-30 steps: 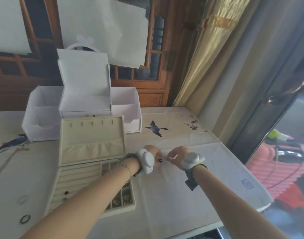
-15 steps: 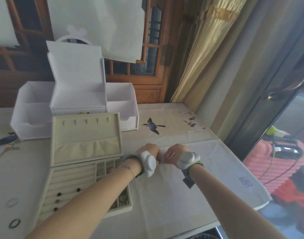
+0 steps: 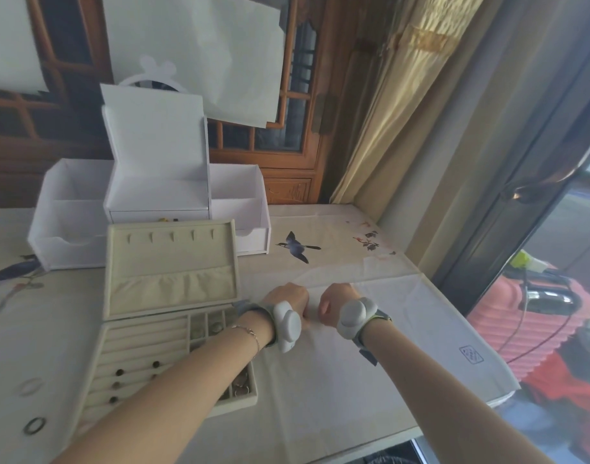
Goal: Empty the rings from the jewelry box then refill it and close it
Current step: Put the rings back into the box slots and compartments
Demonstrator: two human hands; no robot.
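I have both hands together on the pale bird-printed tablecloth (image 3: 320, 380), just off the box's 3 o'clock side. My left hand (image 3: 288, 298) and right hand (image 3: 335, 299) sit knuckle to knuckle with fingers curled under; whether they pinch a ring I cannot tell, since the fingertips are hidden behind the white wrist trackers.

The cream velvet jewelry box (image 3: 146, 360) lies open at my 9 o'clock, lid (image 3: 171, 266) upright. A few small dark rings (image 3: 119, 372) sit in its slotted rolls, so emptying looks unfinished. Two loose rings (image 3: 34, 425) lie on the cloth at the box's 9 o'clock.

If I am setting a ring down here, I should lower it flat and release gently so it cannot roll, keeping it near the box for refilling.

A second ago a small dark ring showed on the cloth between my hands, which were slightly apart; now they meet and it is hidden.
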